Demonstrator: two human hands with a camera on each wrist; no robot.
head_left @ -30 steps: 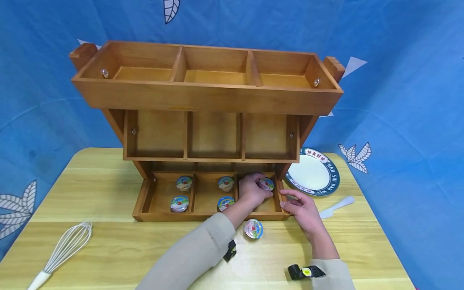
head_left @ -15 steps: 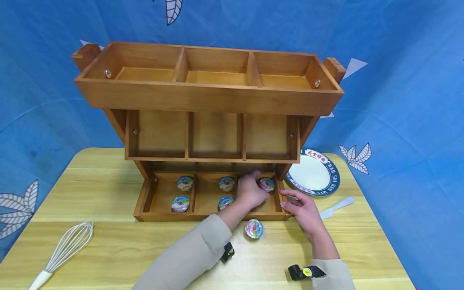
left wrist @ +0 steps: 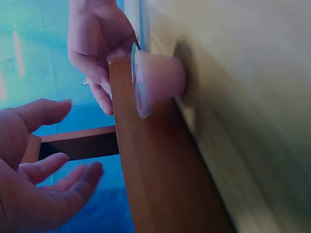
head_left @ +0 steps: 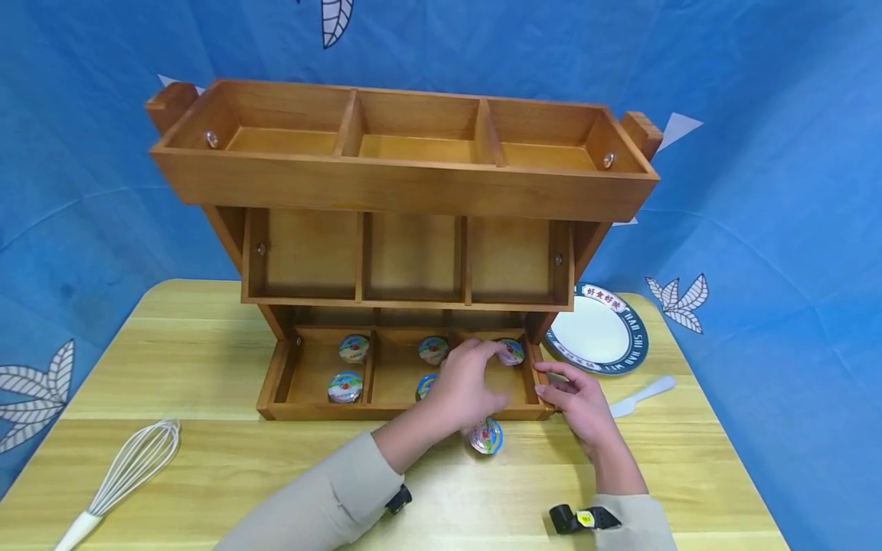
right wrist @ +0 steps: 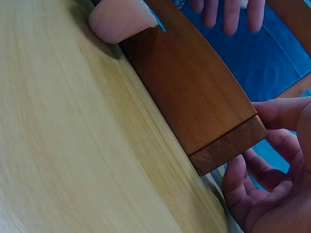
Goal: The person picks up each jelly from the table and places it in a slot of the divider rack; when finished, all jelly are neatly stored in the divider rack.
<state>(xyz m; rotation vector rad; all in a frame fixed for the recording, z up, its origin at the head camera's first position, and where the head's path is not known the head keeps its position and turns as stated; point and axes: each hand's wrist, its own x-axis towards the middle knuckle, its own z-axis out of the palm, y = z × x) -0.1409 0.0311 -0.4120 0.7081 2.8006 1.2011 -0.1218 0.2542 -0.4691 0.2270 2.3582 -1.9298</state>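
My left hand (head_left: 468, 386) hovers over the right compartment of the rack's bottom tray (head_left: 317, 413), its fingers spread and holding nothing. Behind its fingertips a jelly cup (head_left: 511, 352) lies in that compartment. Another jelly cup (head_left: 486, 438), pink with a foil lid, stands on the table before the tray, partly under the hand in the head view; the left wrist view shows this cup (left wrist: 163, 77) close to the wooden front. My right hand (head_left: 582, 402) grips the tray's right end between thumb and fingers, as the right wrist view shows at the wooden corner (right wrist: 231, 145).
Several jelly cups sit in the left and middle compartments, such as one (head_left: 345, 387) at front left. Two upper wooden tiers (head_left: 406, 184) overhang the tray. A plate (head_left: 637, 337) and a white spreader (head_left: 644, 396) lie right; a whisk (head_left: 138, 467) lies left.
My left hand has let go of the jelly cup in the right compartment and drawn back toward the front, over the cup on the table. The right hand stays at the tray's end.
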